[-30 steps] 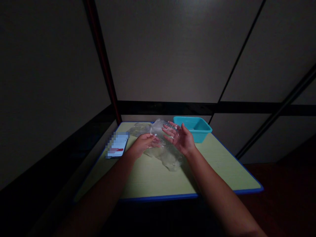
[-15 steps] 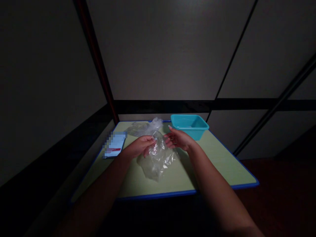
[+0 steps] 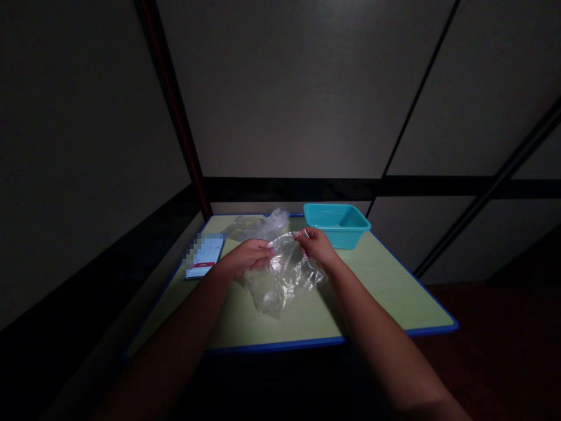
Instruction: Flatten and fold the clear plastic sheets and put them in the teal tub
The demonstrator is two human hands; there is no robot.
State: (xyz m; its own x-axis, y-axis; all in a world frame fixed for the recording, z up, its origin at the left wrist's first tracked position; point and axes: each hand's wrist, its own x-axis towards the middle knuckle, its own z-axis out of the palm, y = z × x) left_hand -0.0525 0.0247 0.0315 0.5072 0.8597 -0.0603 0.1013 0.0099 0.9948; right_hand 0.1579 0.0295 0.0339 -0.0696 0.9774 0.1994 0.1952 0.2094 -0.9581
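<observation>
A clear, crinkled plastic bag (image 3: 280, 280) hangs between both my hands above the light green table (image 3: 385, 298). My left hand (image 3: 245, 257) pinches the bag's top edge on the left side, fingers closed on it. My right hand (image 3: 316, 245) pinches the same edge on the right, pulling the top apart. The bag's lower end rests on the table.
A teal plastic tub (image 3: 336, 223) stands at the table's back right. More clear plastic bags (image 3: 263, 225) lie at the back centre. A phone or card (image 3: 204, 256) lies at the left edge. Dark wall panels and a red-brown post (image 3: 175, 111) enclose the table.
My right hand went from open beside the bag to pinched on its top edge. Both hands now hold the edge apart, and the bag has shifted slightly lower.
</observation>
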